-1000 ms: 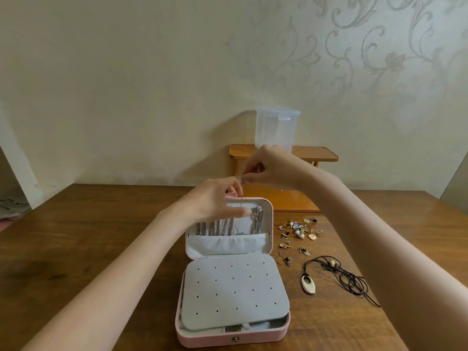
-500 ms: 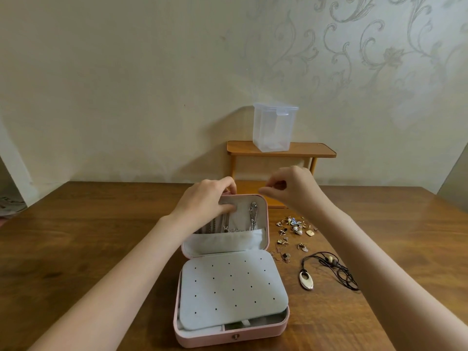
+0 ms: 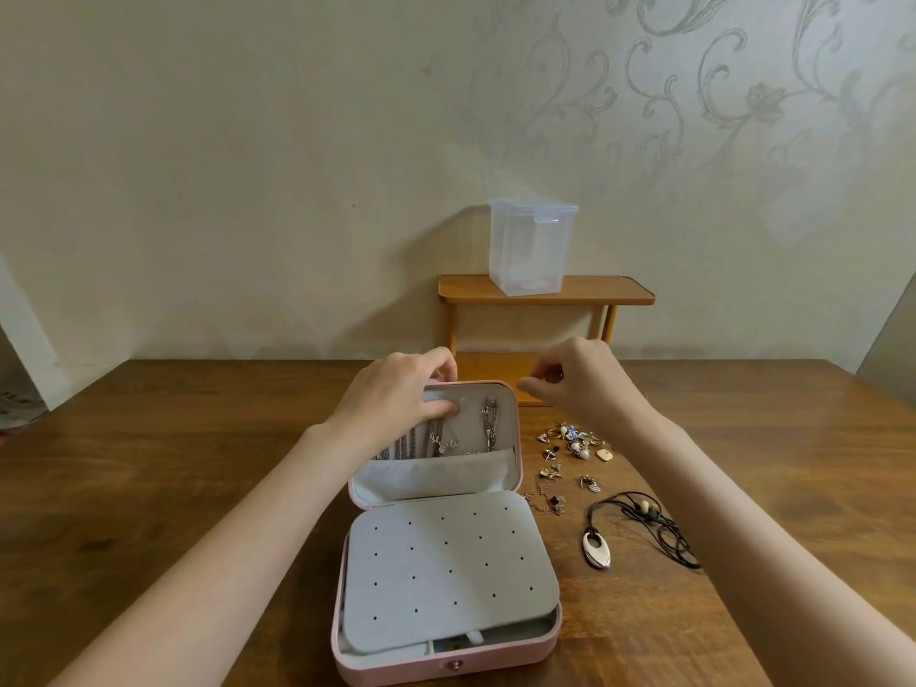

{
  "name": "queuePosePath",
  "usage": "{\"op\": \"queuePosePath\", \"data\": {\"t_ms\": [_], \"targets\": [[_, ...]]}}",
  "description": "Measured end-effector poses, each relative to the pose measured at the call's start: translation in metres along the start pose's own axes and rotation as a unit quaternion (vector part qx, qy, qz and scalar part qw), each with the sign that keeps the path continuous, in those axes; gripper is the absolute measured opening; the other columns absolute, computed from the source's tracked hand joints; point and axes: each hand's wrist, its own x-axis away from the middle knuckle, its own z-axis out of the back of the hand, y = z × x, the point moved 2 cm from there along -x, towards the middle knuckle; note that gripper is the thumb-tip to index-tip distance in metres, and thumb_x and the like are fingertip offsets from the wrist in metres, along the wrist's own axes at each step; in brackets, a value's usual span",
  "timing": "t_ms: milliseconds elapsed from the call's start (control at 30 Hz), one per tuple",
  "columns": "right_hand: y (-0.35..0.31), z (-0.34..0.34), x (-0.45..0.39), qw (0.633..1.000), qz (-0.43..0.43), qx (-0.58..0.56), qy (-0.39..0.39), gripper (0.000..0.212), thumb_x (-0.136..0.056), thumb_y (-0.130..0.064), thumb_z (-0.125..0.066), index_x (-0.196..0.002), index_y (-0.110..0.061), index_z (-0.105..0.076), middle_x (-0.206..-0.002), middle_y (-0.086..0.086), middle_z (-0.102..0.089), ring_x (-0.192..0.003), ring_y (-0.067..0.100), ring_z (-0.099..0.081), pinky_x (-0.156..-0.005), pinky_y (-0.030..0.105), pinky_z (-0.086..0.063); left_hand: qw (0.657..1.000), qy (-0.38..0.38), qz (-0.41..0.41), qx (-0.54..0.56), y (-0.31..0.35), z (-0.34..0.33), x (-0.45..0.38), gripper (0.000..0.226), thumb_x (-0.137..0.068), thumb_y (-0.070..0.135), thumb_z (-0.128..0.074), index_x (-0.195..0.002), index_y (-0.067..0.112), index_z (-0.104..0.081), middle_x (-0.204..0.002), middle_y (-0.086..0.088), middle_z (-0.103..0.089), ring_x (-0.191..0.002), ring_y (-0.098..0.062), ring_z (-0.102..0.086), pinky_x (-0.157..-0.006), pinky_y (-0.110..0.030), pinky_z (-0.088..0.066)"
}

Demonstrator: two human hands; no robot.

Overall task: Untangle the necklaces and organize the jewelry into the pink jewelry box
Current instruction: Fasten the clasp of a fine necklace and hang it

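Gripping the pink jewelry box (image 3: 517, 428) lid's top edge, left hand (image 3: 396, 394); right hand (image 3: 580, 379) curled, empty, beside

A wooden table (image 3: 163, 468) fills the foreground. At its far edge a small wooden shelf (image 3: 545, 290) stands against the wall (image 3: 248, 166). A clear plastic tub (image 3: 531, 250) with a lid sits on the shelf's top, left of centre. Grey scrollwork patterns the wall above and right of the shelf.
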Motion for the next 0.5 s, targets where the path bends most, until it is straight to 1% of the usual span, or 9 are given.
{"op": "queuePosePath", "data": {"t_ms": [100,200,267,333,400,433,500], "targets": [[-0.005,0.0,0.005,0.997,0.027,0.033,-0.063,0.019,-0.087,-0.025,-0.065,-0.088,-0.007,-0.071,-0.075,-0.001,-0.06,-0.064,0.008,-0.051,-0.057,0.015,-0.04,1.0,-0.003,0.002,-0.026,-0.001,-0.001,0.0,0.03,-0.081,0.037,-0.07,-0.101,0.022,-0.052,-0.101,0.006,-0.065,-0.085,-0.011,-0.053,-0.065,-0.024,-0.034],[-0.016,-0.008,0.014,0.989,0.059,0.066,-0.115,0.018,-0.088,-0.026,-0.064,-0.09,-0.008,-0.07,-0.078,-0.001,-0.06,-0.067,0.011,-0.054,-0.06,0.019,-0.045,0.998,0.006,-0.02,-0.066,0.0,-0.003,0.002,0.042,-0.077,0.048,-0.07,-0.104,0.024,-0.049,-0.106,0.008,-0.062,-0.09,-0.013,-0.055,-0.067,-0.025,-0.035],[-0.026,-0.013,0.016,0.987,0.081,0.054,-0.127,0.018,-0.088,-0.026,-0.064,-0.09,-0.009,-0.07,-0.077,-0.002,-0.058,-0.064,0.009,-0.052,-0.058,0.016,-0.042,0.993,0.025,-0.044,-0.111,0.001,-0.007,0.005,0.049,-0.076,0.055,-0.067,-0.107,0.023,-0.047,-0.106,0.009,-0.059,-0.093,-0.012,-0.055,-0.072,-0.022,-0.033],[-0.038,-0.015,0.015,0.987,0.106,0.016,-0.12,0.019,-0.088,-0.026,-0.065,-0.089,-0.008,-0.071,-0.075,-0.002,-0.058,-0.06,0.005,-0.049,-0.054,0.013,-0.038,0.987,0.069,-0.069,-0.132,0.002,-0.011,0.009,0.051,-0.077,0.062,-0.06,-0.105,0.021,-0.049,-0.1,0.007,-0.059,-0.09,-0.013,-0.056,-0.073,-0.022,-0.032],[-0.049,-0.016,0.011,0.986,0.124,-0.025,-0.104,0.019,-0.086,-0.024,-0.066,-0.085,-0.005,-0.072,-0.075,0.003,-0.063,-0.062,0.011,-0.053,-0.056,0.016,-0.04,0.98,0.117,-0.073,-0.143,0.003,-0.016,0.012,0.051,-0.077,0.065,-0.051,-0.096,0.018,-0.054,-0.088,0.003,-0.063,-0.079,-0.018,-0.06,-0.068,-0.026,-0.036],[-0.053,-0.017,0.01,0.986,0.128,-0.044,-0.093,0.019,-0.086,-0.023,-0.067,-0.083,-0.005,-0.072,-0.073,0.003,-0.064,-0.061,0.013,-0.053,-0.057,0.016,-0.039,0.976,0.146,-0.068,-0.147,0.005,-0.017,0.013,0.05,-0.075,0.063,-0.047,-0.089,0.017,-0.056,-0.079,0.003,-0.064,-0.071,-0.019,-0.061,-0.064,-0.026,-0.037],[-0.056,-0.018,0.007,0.987,0.125,-0.076,-0.061,0.016,-0.085,-0.022,-0.068,-0.08,-0.007,-0.073,-0.068,0.0,-0.061,-0.056,0.007,-0.047,-0.055,0.014,-0.036,0.972,0.183,-0.054,-0.136,0.007,-0.019,0.013,0.041,-0.075,0.055,-0.044,-0.08,0.017,-0.057,-0.067,0.004,-0.062,-0.06,-0.02,-0.06,-0.058,-0.024,-0.035]]}}
